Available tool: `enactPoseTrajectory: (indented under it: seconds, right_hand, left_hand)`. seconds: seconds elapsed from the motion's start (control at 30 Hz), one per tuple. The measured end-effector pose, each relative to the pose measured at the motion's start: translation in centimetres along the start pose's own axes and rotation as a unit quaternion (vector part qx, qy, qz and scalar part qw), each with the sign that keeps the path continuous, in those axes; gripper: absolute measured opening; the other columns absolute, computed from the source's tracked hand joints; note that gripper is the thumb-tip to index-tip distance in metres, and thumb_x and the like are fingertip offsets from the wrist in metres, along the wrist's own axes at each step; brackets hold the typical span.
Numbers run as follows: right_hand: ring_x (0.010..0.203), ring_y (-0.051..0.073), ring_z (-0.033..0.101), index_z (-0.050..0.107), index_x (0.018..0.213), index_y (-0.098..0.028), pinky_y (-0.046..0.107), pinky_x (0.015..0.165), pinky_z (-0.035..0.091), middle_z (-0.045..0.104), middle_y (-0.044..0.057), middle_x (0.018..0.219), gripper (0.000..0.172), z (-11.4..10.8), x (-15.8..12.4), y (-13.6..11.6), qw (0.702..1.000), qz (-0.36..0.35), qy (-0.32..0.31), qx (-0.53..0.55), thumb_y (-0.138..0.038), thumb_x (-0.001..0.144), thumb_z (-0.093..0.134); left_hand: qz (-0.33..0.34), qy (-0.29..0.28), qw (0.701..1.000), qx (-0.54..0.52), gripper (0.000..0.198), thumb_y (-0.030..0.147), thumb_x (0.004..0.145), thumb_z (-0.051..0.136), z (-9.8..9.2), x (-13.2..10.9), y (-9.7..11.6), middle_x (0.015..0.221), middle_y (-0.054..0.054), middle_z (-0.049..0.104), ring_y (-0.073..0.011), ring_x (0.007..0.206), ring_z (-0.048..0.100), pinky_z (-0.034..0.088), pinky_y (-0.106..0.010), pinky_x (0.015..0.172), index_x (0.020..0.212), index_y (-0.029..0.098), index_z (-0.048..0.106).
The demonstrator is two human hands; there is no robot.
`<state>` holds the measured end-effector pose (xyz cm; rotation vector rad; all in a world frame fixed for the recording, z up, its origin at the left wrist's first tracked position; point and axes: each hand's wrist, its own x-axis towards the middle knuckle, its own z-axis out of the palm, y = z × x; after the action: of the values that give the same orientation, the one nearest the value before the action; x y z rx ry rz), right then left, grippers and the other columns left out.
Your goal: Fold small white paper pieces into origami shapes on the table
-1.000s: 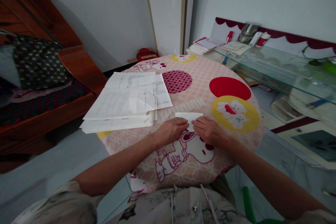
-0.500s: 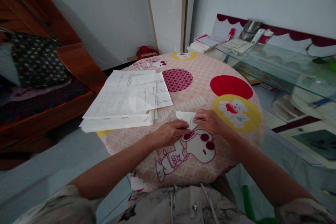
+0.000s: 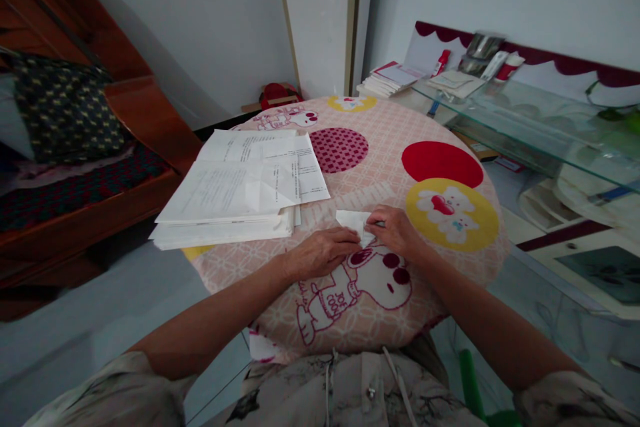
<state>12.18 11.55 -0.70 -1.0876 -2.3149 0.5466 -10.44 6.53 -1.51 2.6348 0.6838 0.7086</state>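
Two hands meet at one small white paper point(image 3: 353, 220), which lies on the near half of the round, cloth-covered counter point(image 3: 453, 280). It sits between the fingertips of both. The left hand point(image 3: 325, 253) comes in palm down from the lower left, its fingers close together and gently bent, the tips resting on the paper's near left part; whether they also grip it, I cannot tell. The right hand point(image 3: 397, 233) has its fingers bent and pinched on the paper's right side, covering that end.

Left of the paper, a thick stack of printed sheets point(image 3: 220, 193) takes up the counter's left side, its near right corner beyond the left hand and apart from it. Patterned cloth stretches from the paper to the far rim, and on the right past a red disc and a yellow bear circle to the right rim. Toward the person, a printed cartoon dog fills the cloth down to the near edge. A glass shelf point(image 3: 545, 130) stands off to the right.

The paper is plain white with a straight far edge and a shaded slanting line near its middle; its near part is partly hidden by fingers.
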Motion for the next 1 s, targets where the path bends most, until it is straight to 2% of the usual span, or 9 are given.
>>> enactPoseTrajectory:
  seconds: [0.2,0.37,0.53,0.7,1.0]
  right_hand:
    - [0.069,0.016,0.058,0.070,0.069,-0.017,0.028,0.065,0.042,0.065,0.004,0.073,0.015,0.0,0.0,-0.1,1.000,0.001,-0.006,0.010,-0.013,0.083,0.065]
    - [0.075,0.018,0.062,0.072,0.077,-0.016,0.030,0.070,0.046,0.069,0.005,0.080,0.008,-0.3,0.1,0.5,0.999,0.017,-0.001,0.030,-0.011,0.079,0.066]
    - [0.071,0.017,0.065,0.074,0.100,-0.017,0.030,0.069,0.050,0.072,0.004,0.080,0.028,0.2,0.1,1.3,0.995,0.073,0.020,0.068,-0.009,0.075,0.065]
    - [0.068,0.017,0.065,0.075,0.098,-0.019,0.030,0.069,0.051,0.071,0.001,0.074,0.028,0.8,0.0,1.3,0.993,0.078,0.057,0.064,-0.010,0.074,0.066]
    - [0.071,0.018,0.065,0.073,0.094,-0.018,0.031,0.071,0.051,0.072,0.004,0.080,0.023,1.1,0.0,1.2,0.994,0.075,0.060,0.061,-0.009,0.075,0.064]
  left_hand:
    - [-0.023,-0.030,0.998,0.045,0.036,0.017,0.099,0.042,-0.1,0.4,0.5,0.121,-0.013,0.066,-0.0212,0.116,0.060,0.052,-0.039,0.099,0.130,0.017,0.059]
    - [-0.020,-0.056,0.993,0.098,0.032,0.018,0.097,0.047,0.0,0.7,0.8,0.113,-0.011,0.067,-0.0220,0.107,0.062,0.053,-0.039,0.093,0.124,0.019,0.064]
    - [-0.016,-0.064,0.992,0.108,0.034,0.017,0.096,0.048,-0.1,0.6,0.8,0.121,-0.012,0.065,-0.0226,0.108,0.061,0.053,-0.039,0.093,0.126,0.020,0.064]
    - [-0.014,-0.051,0.993,0.103,0.038,0.014,0.094,0.049,0.1,0.4,0.5,0.136,-0.013,0.060,-0.0240,0.118,0.058,0.051,-0.042,0.098,0.128,0.021,0.064]
    - [-0.006,-0.058,0.993,0.106,0.038,0.013,0.095,0.045,-0.1,0.5,0.7,0.137,-0.011,0.060,-0.0243,0.118,0.056,0.051,-0.041,0.099,0.128,0.018,0.063]
